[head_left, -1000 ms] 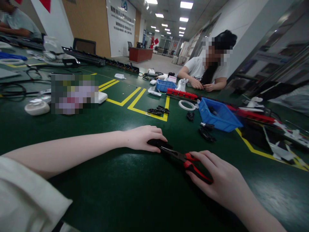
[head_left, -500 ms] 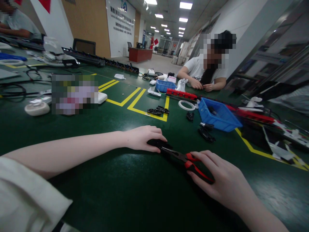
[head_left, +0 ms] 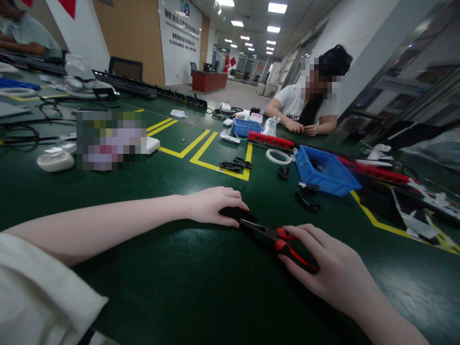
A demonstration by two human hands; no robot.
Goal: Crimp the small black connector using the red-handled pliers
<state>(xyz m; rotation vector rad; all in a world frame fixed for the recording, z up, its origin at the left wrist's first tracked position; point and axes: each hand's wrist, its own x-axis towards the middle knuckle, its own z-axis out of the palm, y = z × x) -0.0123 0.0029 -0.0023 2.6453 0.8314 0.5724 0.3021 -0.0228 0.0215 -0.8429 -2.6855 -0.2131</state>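
Left hand on black part, right hand gripping pliers

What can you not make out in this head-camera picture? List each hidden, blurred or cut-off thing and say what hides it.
- Small black part: mostly covered by the left hand.
- Pliers: the tips meet the black part, the handle ends lie under the right hand.
- Blue bin: its near wall hides most of what is inside.
- Patch on the table: blurred out.
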